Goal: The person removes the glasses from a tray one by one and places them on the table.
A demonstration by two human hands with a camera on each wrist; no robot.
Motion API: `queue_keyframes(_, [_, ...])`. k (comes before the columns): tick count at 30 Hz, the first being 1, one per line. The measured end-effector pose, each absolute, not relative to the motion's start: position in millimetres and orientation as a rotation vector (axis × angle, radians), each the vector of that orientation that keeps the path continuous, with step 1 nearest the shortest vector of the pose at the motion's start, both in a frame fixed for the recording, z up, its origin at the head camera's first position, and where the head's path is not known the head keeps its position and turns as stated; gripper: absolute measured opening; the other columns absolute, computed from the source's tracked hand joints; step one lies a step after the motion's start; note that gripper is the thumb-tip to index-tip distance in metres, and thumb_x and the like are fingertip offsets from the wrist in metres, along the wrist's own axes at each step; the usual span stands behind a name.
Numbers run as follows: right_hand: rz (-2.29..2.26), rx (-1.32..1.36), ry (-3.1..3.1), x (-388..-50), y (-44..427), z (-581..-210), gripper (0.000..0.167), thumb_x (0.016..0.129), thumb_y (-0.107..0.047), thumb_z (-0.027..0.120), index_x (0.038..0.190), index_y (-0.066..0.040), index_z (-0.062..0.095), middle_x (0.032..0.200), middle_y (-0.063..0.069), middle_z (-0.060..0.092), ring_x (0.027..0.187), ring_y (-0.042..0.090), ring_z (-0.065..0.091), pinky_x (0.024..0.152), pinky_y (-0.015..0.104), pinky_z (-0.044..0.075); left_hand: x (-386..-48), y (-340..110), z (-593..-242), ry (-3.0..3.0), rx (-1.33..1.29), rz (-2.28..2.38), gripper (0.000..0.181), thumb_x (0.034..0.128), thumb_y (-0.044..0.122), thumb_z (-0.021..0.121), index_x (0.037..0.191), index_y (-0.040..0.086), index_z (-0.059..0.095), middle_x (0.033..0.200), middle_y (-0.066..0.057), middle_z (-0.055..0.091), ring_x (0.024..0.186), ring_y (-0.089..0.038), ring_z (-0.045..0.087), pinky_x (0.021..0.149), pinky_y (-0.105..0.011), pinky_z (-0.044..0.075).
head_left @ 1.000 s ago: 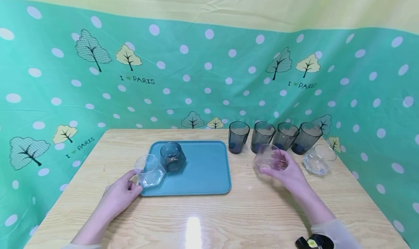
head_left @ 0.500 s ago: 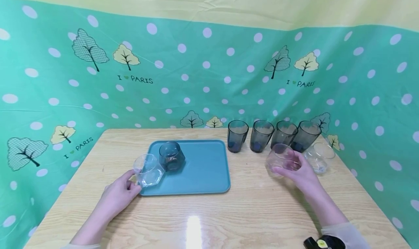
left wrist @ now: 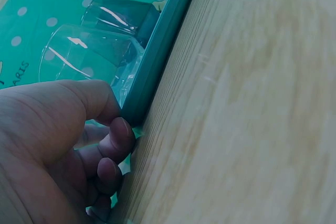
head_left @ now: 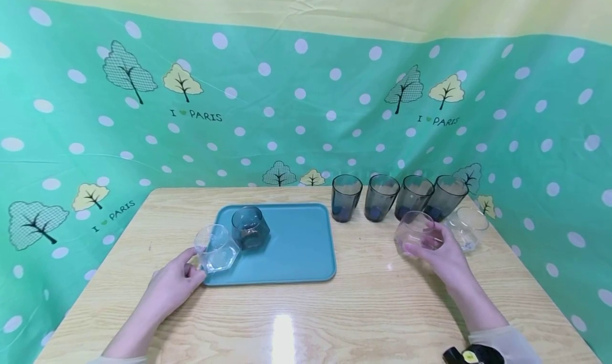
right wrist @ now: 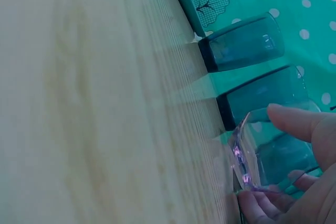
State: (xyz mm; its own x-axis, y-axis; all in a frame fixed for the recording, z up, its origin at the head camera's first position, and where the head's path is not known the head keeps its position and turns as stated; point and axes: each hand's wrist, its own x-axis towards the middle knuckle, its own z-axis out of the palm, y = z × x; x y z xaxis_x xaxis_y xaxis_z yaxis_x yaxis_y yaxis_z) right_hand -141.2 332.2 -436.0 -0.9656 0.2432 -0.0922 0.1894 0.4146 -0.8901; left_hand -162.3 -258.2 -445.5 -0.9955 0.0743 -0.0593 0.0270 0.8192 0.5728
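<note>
Holding a clear cup (head_left: pixel 410 230) by its sides, the right hand (head_left: pixel 445 255) has its thumb and fingers spread about as wide as the cup. That cup is right of the middle of the frame, just left of the palm, mouth up. The blue tray (head_left: pixel 301 257) is left of it, well apart, its long way running left to right. The right hand is nearer the tall cups; the left hand (head_left: pixel 174 285) pinches the tray's lower left corner, almost closed. I can't quite tell if the held cup touches the table (head_left: pixel 334 327), because glass is hard to see.

Count them: one tray, four tall cups (head_left: pixel 345 202), all dark, one short dark cup (head_left: pixel 249 234) on the tray, and three clear cups: the held one, one on the tray's left side (head_left: pixel 218 253), and one partly hidden by the right hand (head_left: pixel 465 238).
</note>
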Motion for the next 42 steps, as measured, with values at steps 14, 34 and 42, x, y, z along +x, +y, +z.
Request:
queue_keyframes(14, [1.558, -0.482, -2.580, -139.4, 334.2, -437.1, 0.113, 0.096, -0.041, 0.087, 0.174, 0.001, 0.016, 0.168, 0.031, 0.035, 0.151, 0.046, 0.042, 0.107, 0.029, 0.049, -161.5, -257.7, -444.0, 2.916, 0.078, 0.917, 0.068, 0.0981, 0.016, 0.068, 0.159, -0.007, 0.047, 0.081, 0.004, 0.065, 0.075, -0.018, 0.058, 0.075, -0.040, 0.044])
queue_keyframes(34, [1.556, -0.513, -2.526, -143.3, 338.3, -440.7, 0.105, 0.099, -0.032, 0.085, 0.175, -0.003, 0.018, 0.170, 0.028, 0.034, 0.152, 0.044, 0.043, 0.088, 0.008, 0.043, -161.5, -256.8, -443.0, 2.910, 0.080, 0.918, 0.068, 0.0976, 0.016, 0.067, 0.158, -0.008, 0.046, 0.081, 0.004, 0.065, 0.076, -0.018, 0.058, 0.075, -0.041, 0.044])
queue_keyframes(42, [1.542, -0.494, -2.567, -141.1, 340.9, -436.8, 0.112, 0.097, -0.035, 0.087, 0.176, -0.003, 0.014, 0.174, 0.027, 0.031, 0.154, 0.045, 0.041, 0.116, 0.039, 0.047, -162.5, -257.7, -443.2, 2.922, 0.088, 0.893, 0.068, 0.0982, 0.017, 0.067, 0.158, -0.008, 0.046, 0.082, 0.005, 0.065, 0.077, -0.018, 0.058, 0.079, -0.044, 0.043])
